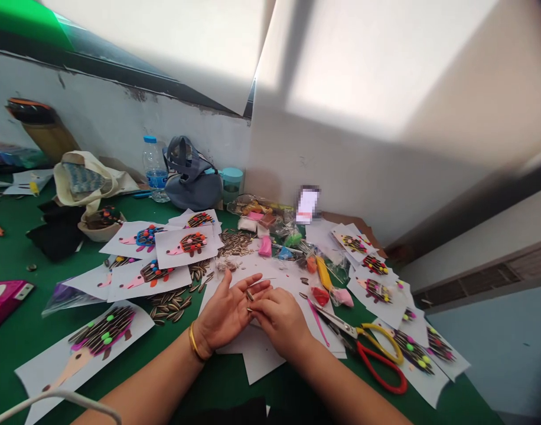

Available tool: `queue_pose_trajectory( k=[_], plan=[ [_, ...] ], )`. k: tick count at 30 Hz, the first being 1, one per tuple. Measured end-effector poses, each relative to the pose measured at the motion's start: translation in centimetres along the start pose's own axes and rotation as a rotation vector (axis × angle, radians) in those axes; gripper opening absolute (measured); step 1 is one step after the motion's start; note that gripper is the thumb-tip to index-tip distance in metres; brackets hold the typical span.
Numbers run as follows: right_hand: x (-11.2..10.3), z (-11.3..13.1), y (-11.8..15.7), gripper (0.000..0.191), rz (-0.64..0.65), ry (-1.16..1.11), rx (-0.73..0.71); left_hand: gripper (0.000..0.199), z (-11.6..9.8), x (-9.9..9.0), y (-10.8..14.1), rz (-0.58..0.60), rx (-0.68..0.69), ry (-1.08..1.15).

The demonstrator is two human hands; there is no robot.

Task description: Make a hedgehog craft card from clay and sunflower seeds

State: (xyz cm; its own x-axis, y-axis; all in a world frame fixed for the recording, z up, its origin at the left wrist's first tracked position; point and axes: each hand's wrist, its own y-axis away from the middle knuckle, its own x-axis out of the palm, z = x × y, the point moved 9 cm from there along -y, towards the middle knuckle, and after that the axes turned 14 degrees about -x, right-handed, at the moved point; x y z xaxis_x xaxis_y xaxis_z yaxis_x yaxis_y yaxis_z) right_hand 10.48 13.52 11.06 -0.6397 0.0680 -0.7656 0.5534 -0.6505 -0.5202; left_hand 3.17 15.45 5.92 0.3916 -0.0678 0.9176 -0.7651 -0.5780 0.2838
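Over the green table (13, 330), her left hand (228, 310) lies palm-up and open, a few striped sunflower seeds (250, 294) resting on its fingers. The right hand (277, 316) pinches at them, fingers curled. Beside it lie red-and-yellow-handled scissors (377, 348); farther back, paper hedgehog cards (186, 243).
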Motion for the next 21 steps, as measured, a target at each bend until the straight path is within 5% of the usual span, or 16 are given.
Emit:
queue_pose_trajectory(
  k=[3,6,11,16,21],
  plan=[
    [-1.3,-1.6,0.9,0.012,-0.04,-0.055,0.073,0.056,-0.2,0.0,0.1,-0.046,0.037,-0.03],
    [-3.0,-4.9,2.6,0.012,-0.119,-0.06,0.229,0.044,-1.8,-1.7,0.6,-0.273,0.193,-0.186],
    [-3.0,-10.3,5.6,0.015,-0.096,-0.071,0.512,0.037,-4.4,-3.1,1.6,-0.652,0.352,-0.834],
    [-1.8,-10.3,5.1,0.014,-0.016,-0.013,0.468,0.043,-4.2,-1.8,1.0,-0.786,0.336,-1.608],
    [-1.3,-9.9,4.7,0.016,0.018,0.034,0.463,0.055,-3.0,-1.5,0.4,-0.786,0.324,-1.955]
  ],
)
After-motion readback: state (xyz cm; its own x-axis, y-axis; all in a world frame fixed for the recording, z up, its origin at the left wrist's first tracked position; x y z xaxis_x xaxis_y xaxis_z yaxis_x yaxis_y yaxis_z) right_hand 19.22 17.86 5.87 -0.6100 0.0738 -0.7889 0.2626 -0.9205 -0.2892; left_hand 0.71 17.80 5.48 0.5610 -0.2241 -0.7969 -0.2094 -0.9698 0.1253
